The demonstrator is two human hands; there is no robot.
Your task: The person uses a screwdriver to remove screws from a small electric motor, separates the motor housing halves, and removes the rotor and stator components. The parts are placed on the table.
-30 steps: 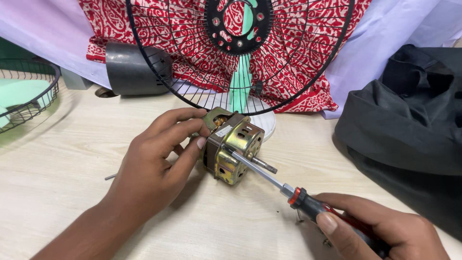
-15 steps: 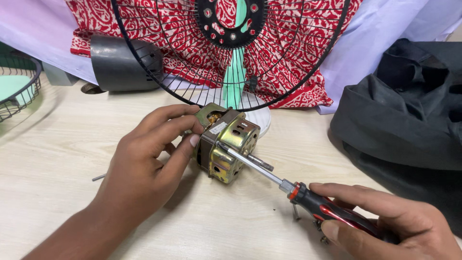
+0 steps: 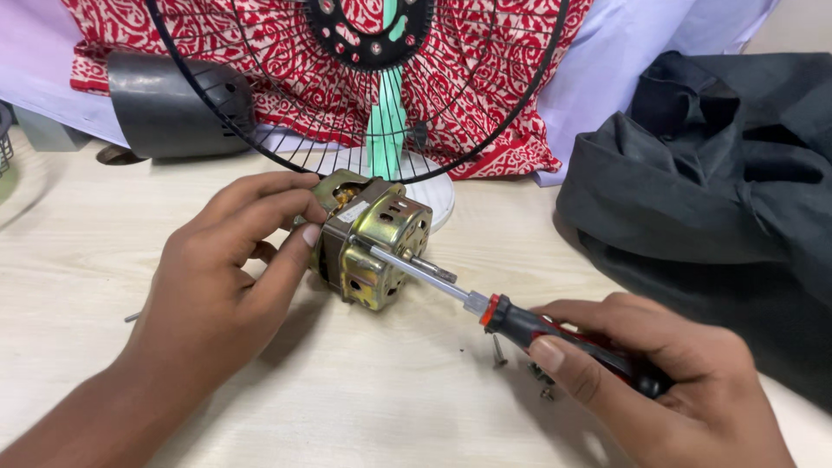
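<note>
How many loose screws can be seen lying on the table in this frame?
3 at least: one screw stands clear just below the screwdriver handle, and two smaller ones lie beside the right hand. That hand may hide more.

**Brass, Red and Black on a Pale Bench**

Brass-yellow motor housing (image 3: 374, 243) with a dull golden sheen and a bare steel-grey shaft. Red-and-black handle on the screwdriver (image 3: 555, 334), silver along its shank. Pale, whitewashed wood grain across the bench (image 3: 347, 407). Black wire fan guard (image 3: 364, 95) near the far edge, black hub, mint-green stem behind it, white round base below. Red cloth (image 3: 286, 78) patterned with white swirling paisley, lying over lavender fabric (image 3: 624, 61). Charcoal-grey cloth (image 3: 719, 173) bunched at the right edge. Matte dark-grey plastic cover (image 3: 173, 108) towards the far left corner. Small grey screws (image 3: 501, 351) near the front edge.
</note>
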